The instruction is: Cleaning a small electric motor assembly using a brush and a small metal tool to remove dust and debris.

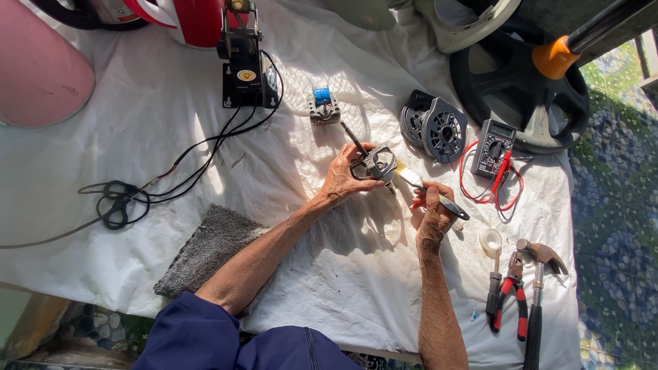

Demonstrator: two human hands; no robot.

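The left hand (343, 179) grips a grey metal motor bracket with a thin shaft (373, 163), its fingers wrapped around the frame and holding it just above the desk covered in white cloth (329, 274). The right hand (432, 216) closes its fingers on the dark handle of a small flat paintbrush (428, 190), whose pale bristles touch the bracket's right side. Just beyond the bracket sits a small motor core with a blue coil (323, 106). To the right lie 2 round black fan housings (435, 127) and a black multimeter with red leads (495, 149). Near the right forearm lie red-handled pliers (513, 294) and a claw hammer (538, 288). A grey folded towel (205, 250) lies under the left forearm.
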